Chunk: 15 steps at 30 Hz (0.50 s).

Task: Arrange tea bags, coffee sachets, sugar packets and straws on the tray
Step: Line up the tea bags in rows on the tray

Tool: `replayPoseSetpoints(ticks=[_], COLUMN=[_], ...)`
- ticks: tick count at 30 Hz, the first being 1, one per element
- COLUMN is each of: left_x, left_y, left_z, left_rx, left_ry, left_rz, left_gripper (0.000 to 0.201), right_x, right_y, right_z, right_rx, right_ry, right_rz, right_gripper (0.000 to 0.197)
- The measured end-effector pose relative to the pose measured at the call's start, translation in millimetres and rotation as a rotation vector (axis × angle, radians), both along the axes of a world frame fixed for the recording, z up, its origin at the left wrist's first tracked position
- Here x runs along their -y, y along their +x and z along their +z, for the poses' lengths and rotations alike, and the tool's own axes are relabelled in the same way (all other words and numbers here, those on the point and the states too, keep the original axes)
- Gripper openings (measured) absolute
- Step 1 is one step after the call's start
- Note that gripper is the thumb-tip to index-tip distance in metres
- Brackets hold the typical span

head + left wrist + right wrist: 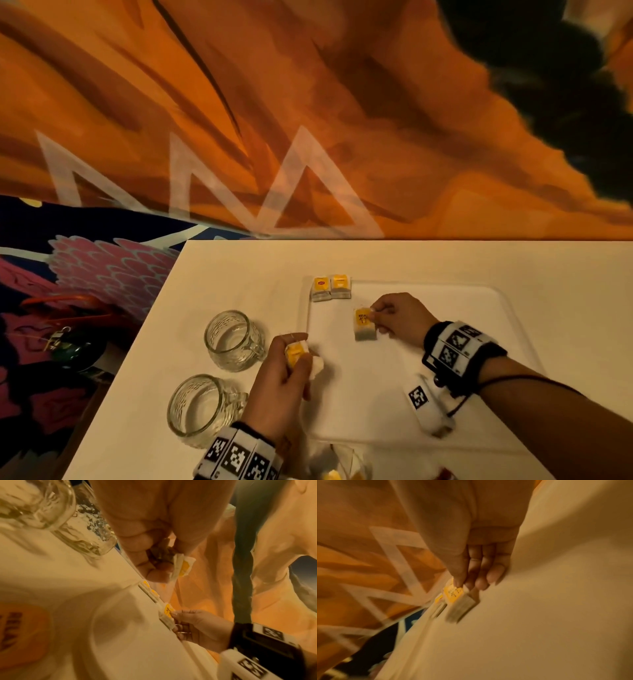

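- The head view alone shows two glass mugs (235,340) on the worktop (239,267), left of a white tray (507,308), and two tea bags (331,287) lying side by side at the tray's far left corner.
- The left wrist view alone shows an orange lid (24,635).
- The right hand (399,318), over the tray, pinches a tea bag (363,323) by its yellow tag.
- The left hand (284,380), at the tray's left edge, grips more tea bags in curled fingers (154,570).

On the tabletop (411,260) the tray (507,308) lies to the right, with two tea bags (330,287) side by side at its far left corner. A third tea bag (364,324) sits nearer, right of them. Two glass mugs (233,339) stand left of the tray, one behind the other.
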<state>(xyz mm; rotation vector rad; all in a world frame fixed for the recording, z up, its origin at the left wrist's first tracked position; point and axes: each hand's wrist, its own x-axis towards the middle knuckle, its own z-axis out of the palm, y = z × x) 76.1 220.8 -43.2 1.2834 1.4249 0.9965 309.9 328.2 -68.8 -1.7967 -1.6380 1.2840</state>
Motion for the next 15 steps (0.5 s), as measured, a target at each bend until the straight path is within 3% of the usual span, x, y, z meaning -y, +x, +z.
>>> replayPoseSetpoints(ticks=[6, 15], left_x=[0.3, 1.3], left_y=[0.3, 1.4], left_z=[-7.8, -10.2], left_rx=[0.015, 0.066], left_ry=[-0.008, -0.076], left_rz=[0.011, 0.023], left_gripper=[0.012, 0.012], right_x=[-44.4, -57.8], right_y=[-3.6, -12.7], right_z=[-1.8, -1.9], right_rx=[0.124, 0.122], right_ry=[0.076, 0.123], right_rz=[-0.153, -0.238], right_gripper=[0.009, 0.013])
